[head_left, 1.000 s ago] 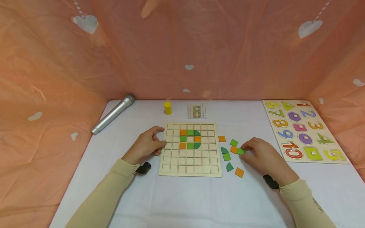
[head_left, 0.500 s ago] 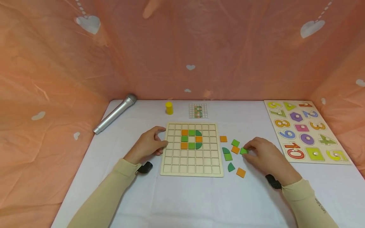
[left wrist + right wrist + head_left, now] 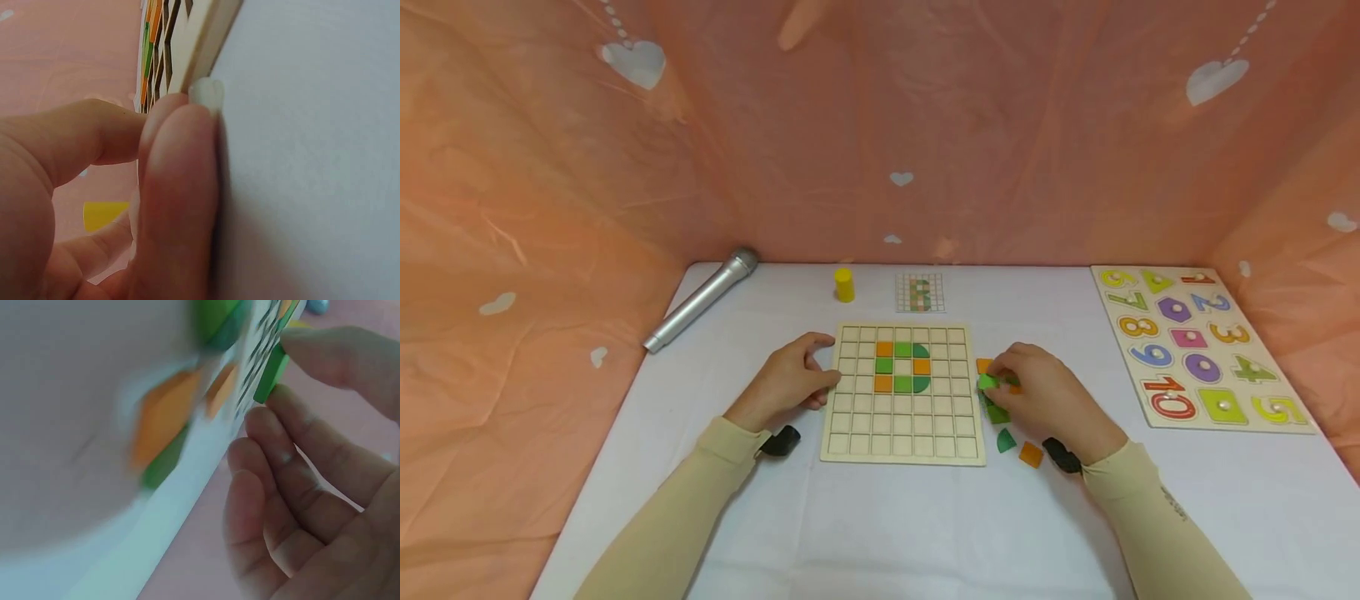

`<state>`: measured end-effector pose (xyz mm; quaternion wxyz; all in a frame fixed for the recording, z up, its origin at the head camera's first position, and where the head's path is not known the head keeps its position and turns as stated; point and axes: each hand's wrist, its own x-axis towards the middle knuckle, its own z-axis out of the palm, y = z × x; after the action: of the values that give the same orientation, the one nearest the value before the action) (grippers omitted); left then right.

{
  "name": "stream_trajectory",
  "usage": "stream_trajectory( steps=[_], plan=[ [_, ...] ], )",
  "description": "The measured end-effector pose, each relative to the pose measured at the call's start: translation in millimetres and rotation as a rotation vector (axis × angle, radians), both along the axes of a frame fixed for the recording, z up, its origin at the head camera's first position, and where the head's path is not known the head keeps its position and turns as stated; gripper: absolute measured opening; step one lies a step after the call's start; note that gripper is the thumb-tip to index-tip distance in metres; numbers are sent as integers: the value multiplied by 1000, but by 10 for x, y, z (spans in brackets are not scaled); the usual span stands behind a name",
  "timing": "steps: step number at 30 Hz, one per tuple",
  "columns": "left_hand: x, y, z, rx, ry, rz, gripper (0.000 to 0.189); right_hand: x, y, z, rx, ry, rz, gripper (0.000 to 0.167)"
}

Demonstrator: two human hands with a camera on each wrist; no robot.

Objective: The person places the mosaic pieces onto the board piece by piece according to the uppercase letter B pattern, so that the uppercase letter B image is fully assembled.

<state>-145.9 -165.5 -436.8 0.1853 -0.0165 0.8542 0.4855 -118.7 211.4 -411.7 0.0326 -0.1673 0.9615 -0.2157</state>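
A wooden grid board (image 3: 857, 425) lies flat, with orange and green tiles set in a D-like ring. At its left edge is my left hand (image 3: 782, 375); the thumb tip lies over the rim, and bent fingers touch the side in the left wrist view. My right hand (image 3: 1045, 396) pinches a light green square tile (image 3: 987, 382) between thumb and finger, just off the board's right edge. In the right wrist view this green tile (image 3: 272, 374) is tilted above the table. Beneath that hand, loose orange and green tiles are partly hidden.
A dark green quarter-round tile (image 3: 1006, 441) and an orange square tile (image 3: 1031, 454) lie near the right wrist. Behind the board are a small pattern card (image 3: 920, 292) and a yellow cylinder (image 3: 844, 286). A microphone (image 3: 700, 302) lies left, a number puzzle (image 3: 1202, 350) right.
My right hand has lifted the green square tile from among the loose pieces and carried it left toward the board. My left hand has stayed at the board's edge.
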Motion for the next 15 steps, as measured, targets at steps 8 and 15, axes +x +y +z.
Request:
stream_trajectory(
  steps=[8,15],
  plan=[
    [-5,-12,-10,-2,-8,5,65,-127,-499,-30,-37,34,120,21],
    [-9,-7,-9,7,-12,4,66,-142,-869,9,-54,3,188,20]
  ],
)
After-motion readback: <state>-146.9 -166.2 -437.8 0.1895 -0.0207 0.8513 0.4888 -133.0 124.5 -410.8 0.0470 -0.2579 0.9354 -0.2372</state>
